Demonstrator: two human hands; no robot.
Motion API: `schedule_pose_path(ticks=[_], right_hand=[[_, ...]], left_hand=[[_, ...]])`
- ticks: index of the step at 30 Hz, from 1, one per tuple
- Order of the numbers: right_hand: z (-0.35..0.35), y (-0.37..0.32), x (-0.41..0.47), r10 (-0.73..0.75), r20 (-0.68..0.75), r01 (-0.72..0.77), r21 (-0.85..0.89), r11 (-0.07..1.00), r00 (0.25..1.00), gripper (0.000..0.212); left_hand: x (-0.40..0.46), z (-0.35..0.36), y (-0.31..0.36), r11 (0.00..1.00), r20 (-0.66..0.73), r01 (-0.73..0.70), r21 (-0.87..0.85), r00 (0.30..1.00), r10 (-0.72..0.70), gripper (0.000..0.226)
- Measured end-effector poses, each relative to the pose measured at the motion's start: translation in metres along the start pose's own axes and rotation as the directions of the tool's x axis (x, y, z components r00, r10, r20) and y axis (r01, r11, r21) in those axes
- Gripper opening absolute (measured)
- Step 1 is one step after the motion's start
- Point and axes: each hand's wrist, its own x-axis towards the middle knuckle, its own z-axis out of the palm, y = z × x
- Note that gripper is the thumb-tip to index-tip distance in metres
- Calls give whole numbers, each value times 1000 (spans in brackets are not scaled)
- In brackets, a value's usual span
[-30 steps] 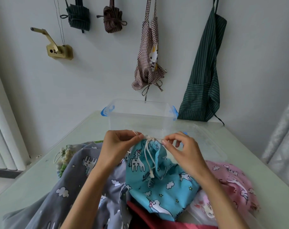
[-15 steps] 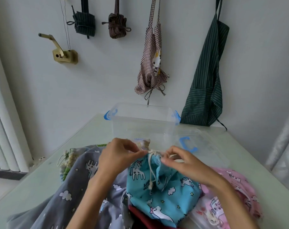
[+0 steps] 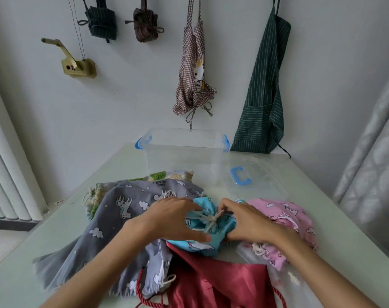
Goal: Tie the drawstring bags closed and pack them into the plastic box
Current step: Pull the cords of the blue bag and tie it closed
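Observation:
A blue unicorn drawstring bag lies on the pile of bags at the middle of the table, its neck gathered and its beige cord crossed in a knot on top. My left hand grips the bag's left side, fingers above and thumb below. From the right, my right hand holds the other side with its fingers curled at the neck. The clear plastic box with blue latches stands open behind the pile, nothing visible inside it.
Around the blue bag lie a grey bag, a pink bag, a red satin bag and a green-yellow patterned bag. The box's clear lid rests to the right of the box. Aprons hang on the wall behind.
The blue bag stood upright with both hands pinching its cord at the top. It has come down onto the pile, and both hands now clasp its sides.

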Motion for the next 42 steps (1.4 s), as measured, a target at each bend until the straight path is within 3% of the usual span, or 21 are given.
schedule_pose_path(ticks=[2,5,9,12,14,16,18,20,23,25,28,31,33,34,35,36,37,38,39,40,42], right_hand=[[1,-1,4,51,-64,-45,96,994,997,50],[-1,-8,11,32,-127,-12,154,988,991,51],[-16,-11,11,40,-197,12,253,967,980,48],[-39,-9,9,68,-193,31,467,884,979,83],[-57,-8,7,23,-22,-7,555,832,999,103],[-73,-7,7,-59,158,-47,592,805,986,90],[-86,-4,14,-56,182,-68,608,791,982,68],[-101,-5,26,5,80,-51,584,810,997,58],[-128,-16,46,6,-212,114,549,828,977,34],[-147,-27,68,3,-466,237,456,858,885,30],[-158,-36,110,39,-753,262,276,925,656,28],[-147,-39,144,51,-883,208,166,964,467,27],[-132,-32,162,40,-916,154,110,982,399,27],[-124,-24,171,48,-908,128,111,986,417,27],[-113,-16,185,68,-855,99,138,985,514,28],[-108,-9,191,83,-747,83,182,980,659,29],[-103,-3,194,92,-551,34,215,976,830,25],[-99,1,196,94,-328,-24,211,977,940,14],[-95,4,196,96,-172,-71,144,987,980,16],[-92,9,196,94,-127,-90,36,995,987,25],[-88,13,193,18,-288,-80,-203,976,957,34]], left_hand=[[4,6,9,996,-69,13,89,998,-7,87],[16,12,18,983,-195,50,177,981,-15,75],[24,-11,10,999,-230,20,47,973,-9,54],[23,-43,1,993,-298,-65,-97,954,33,30],[20,-66,-2,976,-350,-119,-181,936,49,24],[20,-87,-6,954,-398,-158,-256,916,45,22],[22,-105,-14,933,-416,-186,-309,908,43,21],[26,-123,-23,909,-401,-220,-354,914,65,20],[37,-148,-32,878,-432,-236,-417,901,37,19],[51,-167,-36,894,-547,-231,-384,837,-18,22],[75,-185,-38,964,-716,-103,-246,690,-109,28],[106,-179,-44,993,-817,30,-113,566,-109,27],[130,-160,-53,996,-857,58,-72,508,-91,25],[142,-150,-57,995,-865,75,-59,494,-88,24],[158,-136,-66,993,-858,101,-56,504,-99,25],[165,-126,-70,991,-829,119,-61,547,-117,26],[171,-116,-76,989,-760,133,-71,635,-140,28],[176,-107,-82,986,-634,156,-61,756,-159,28],[180,-97,-86,984,-450,179,-23,877,-170,30],[181,-90,-91,981,-254,194,-4,949,-188,36],[179,-79,-96,967,-27,249,-54,968,-251,54]])
